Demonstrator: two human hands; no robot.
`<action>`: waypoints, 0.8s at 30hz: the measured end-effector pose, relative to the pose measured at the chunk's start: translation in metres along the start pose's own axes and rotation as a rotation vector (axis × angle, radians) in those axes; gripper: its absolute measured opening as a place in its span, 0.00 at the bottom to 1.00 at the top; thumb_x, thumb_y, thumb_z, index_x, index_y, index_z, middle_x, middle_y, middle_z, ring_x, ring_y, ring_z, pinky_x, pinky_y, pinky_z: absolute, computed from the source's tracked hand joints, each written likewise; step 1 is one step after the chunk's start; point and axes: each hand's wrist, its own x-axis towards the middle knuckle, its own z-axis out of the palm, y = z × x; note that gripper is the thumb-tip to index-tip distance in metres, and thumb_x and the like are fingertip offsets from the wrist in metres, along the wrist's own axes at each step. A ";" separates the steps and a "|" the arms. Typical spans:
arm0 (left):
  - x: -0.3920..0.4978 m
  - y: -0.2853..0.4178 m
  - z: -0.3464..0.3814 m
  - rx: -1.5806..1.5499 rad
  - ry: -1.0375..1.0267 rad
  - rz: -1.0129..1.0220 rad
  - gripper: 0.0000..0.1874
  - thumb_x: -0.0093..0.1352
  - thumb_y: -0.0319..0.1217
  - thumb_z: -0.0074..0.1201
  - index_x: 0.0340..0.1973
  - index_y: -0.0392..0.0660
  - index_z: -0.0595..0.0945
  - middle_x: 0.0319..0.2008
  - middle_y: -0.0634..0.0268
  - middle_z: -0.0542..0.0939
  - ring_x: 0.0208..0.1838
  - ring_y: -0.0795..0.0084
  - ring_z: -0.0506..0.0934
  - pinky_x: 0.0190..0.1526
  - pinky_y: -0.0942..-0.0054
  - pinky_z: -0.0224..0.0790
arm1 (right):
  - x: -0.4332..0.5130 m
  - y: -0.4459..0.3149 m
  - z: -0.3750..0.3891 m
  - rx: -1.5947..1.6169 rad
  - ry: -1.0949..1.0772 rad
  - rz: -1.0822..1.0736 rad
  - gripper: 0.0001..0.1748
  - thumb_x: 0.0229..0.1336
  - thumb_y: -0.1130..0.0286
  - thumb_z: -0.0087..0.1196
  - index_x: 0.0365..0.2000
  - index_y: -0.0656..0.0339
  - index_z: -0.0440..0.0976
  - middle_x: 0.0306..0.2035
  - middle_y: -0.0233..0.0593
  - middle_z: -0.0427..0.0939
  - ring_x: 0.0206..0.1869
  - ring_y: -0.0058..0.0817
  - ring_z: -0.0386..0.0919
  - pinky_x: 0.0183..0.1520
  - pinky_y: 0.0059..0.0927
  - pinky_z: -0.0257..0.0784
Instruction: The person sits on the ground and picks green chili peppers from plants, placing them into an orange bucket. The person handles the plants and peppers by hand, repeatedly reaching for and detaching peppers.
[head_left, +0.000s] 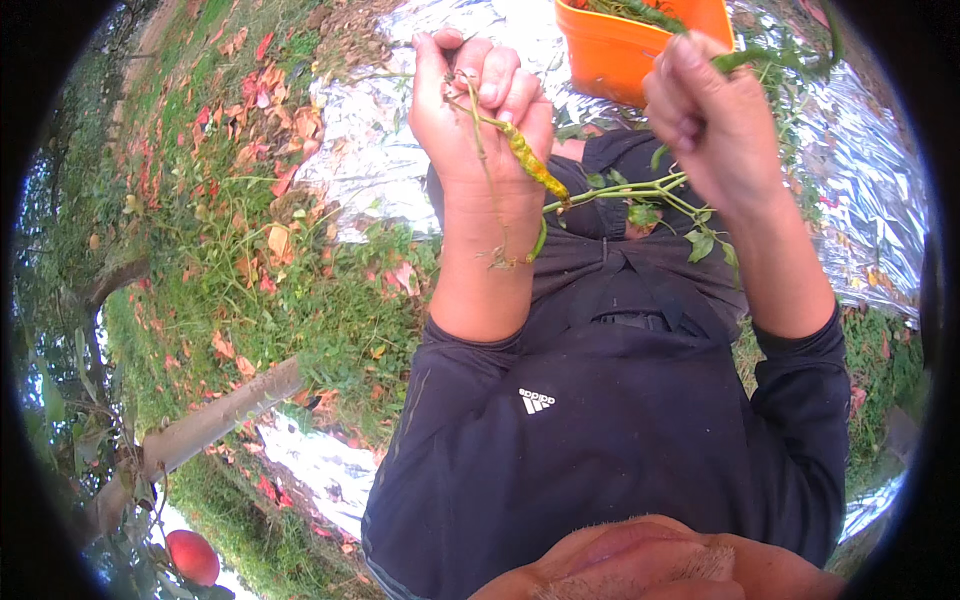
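My left hand (487, 112) is raised palm up with curled fingers, pinching a thin dry stem. A wrinkled yellow chili pepper (532, 161) hangs from that stem over my palm and wrist. My right hand (712, 120), back upward, is closed around part of a chili plant; its exact hold is hidden. Beyond its knuckles a green chili pepper (742, 58) shows. A branched green stem (637, 190) with leaves (700, 245) extends below my right hand, over my lap. A small green pepper (538, 240) hangs beside my left wrist.
An orange plastic bucket (607, 56) holding green peppers stands ahead, partly behind my right hand. Crinkled silver sheeting (862, 172) covers ground around my legs. Grass and fallen leaves (281, 112) lie left. A tree trunk (217, 409) and a red fruit (193, 557) are at lower left.
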 end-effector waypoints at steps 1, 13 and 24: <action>-0.001 0.001 0.001 -0.127 -0.060 -0.053 0.17 0.84 0.44 0.40 0.39 0.47 0.74 0.19 0.73 0.67 0.17 0.80 0.63 0.14 0.79 0.54 | -0.003 0.009 0.005 0.103 -0.129 -0.015 0.13 0.76 0.66 0.53 0.32 0.59 0.74 0.20 0.25 0.67 0.21 0.15 0.63 0.26 0.20 0.60; -0.012 0.011 0.007 -0.311 -0.055 -0.067 0.09 0.80 0.29 0.44 0.37 0.39 0.74 0.20 0.71 0.69 0.19 0.80 0.66 0.15 0.82 0.59 | 0.002 0.016 0.047 0.126 -0.092 -0.048 0.21 0.79 0.57 0.44 0.44 0.66 0.77 0.20 0.30 0.68 0.22 0.23 0.68 0.26 0.25 0.64; -0.012 0.194 -0.116 0.250 0.360 0.586 0.09 0.78 0.30 0.44 0.35 0.42 0.74 0.19 0.72 0.69 0.17 0.79 0.65 0.16 0.81 0.56 | 0.185 -0.059 -0.132 -1.744 0.889 -0.549 0.13 0.66 0.62 0.60 0.38 0.63 0.80 0.28 0.45 0.81 0.30 0.40 0.80 0.35 0.41 0.75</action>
